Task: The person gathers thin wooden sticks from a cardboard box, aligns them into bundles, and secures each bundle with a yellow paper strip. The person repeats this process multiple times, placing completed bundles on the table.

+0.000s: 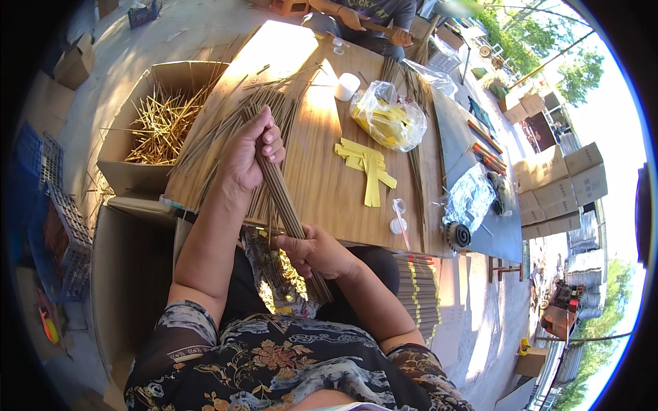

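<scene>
A bundle of thin brown incense sticks (pixel 279 188) slants from upper left to lower right in front of my body. Near its top, my left hand (pixel 250 154) is closed around it, thumb along the sticks. My right hand (pixel 317 252) grips it lower down, over my lap, its thumb pressed across the sticks. A short stick end pokes up beside the right thumb. More loose sticks (pixel 223 130) lie spread on the wooden table (pixel 312 181) behind my left hand. Gold shiny material (pixel 291 274) shows below the bundle, partly hidden by it.
Yellow paper strips (pixel 370 168) and a plastic bag of strips (pixel 389 120) lie on the table near a white cup (pixel 347 87). Left stands a cardboard box of broken sticks (pixel 130 168). Banded stick bundles (pixel 418 291) rest right of my lap. Another person (pixel 356 20) sits across.
</scene>
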A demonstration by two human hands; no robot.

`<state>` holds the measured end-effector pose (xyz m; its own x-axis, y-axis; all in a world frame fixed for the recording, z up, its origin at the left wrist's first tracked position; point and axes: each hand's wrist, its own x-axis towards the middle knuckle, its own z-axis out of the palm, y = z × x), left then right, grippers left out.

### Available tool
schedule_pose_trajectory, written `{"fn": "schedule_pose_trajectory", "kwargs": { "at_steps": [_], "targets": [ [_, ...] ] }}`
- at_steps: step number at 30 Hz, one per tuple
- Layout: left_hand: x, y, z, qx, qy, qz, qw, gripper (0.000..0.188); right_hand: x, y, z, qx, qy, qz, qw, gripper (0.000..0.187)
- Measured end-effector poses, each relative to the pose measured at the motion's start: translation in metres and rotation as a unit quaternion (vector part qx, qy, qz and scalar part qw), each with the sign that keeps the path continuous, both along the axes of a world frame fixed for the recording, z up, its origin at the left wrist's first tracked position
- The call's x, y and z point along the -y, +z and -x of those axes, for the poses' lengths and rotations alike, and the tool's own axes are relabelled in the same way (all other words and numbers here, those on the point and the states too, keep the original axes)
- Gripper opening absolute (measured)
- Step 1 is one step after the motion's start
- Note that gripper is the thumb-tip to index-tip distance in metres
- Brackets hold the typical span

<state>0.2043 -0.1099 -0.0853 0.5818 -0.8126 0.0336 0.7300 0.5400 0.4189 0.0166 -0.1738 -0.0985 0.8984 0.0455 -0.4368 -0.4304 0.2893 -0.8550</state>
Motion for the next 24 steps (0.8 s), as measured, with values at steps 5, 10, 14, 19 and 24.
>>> {"fn": "schedule_pose_trajectory", "kwargs": {
  "at_steps": [5,10,14,19,24],
  "targets": [
    [0.004,0.000,0.010,0.033,0.116,-0.149,0.981,0.025,-0.007,-0.015,-0.003,-0.009,-0.052,0.390,0.919,0.022],
    [-0.002,-0.001,0.003,0.038,0.022,-0.043,0.998,0.027,-0.006,-0.006,0.007,0.010,0.010,0.034,0.999,0.022],
    [-0.006,-0.001,0.004,0.040,0.006,0.008,0.999,0.027,-0.011,-0.005,0.007,0.005,0.010,0.040,0.999,0.023],
    [0.010,-0.004,0.029,0.108,0.123,-0.154,0.974,0.020,-0.009,-0.017,0.001,-0.019,-0.081,0.386,0.919,0.028],
    [0.012,-0.003,0.045,0.059,0.035,-0.104,0.992,0.024,-0.005,0.001,-0.001,-0.012,-0.069,0.308,0.949,0.028]
  ]
}}
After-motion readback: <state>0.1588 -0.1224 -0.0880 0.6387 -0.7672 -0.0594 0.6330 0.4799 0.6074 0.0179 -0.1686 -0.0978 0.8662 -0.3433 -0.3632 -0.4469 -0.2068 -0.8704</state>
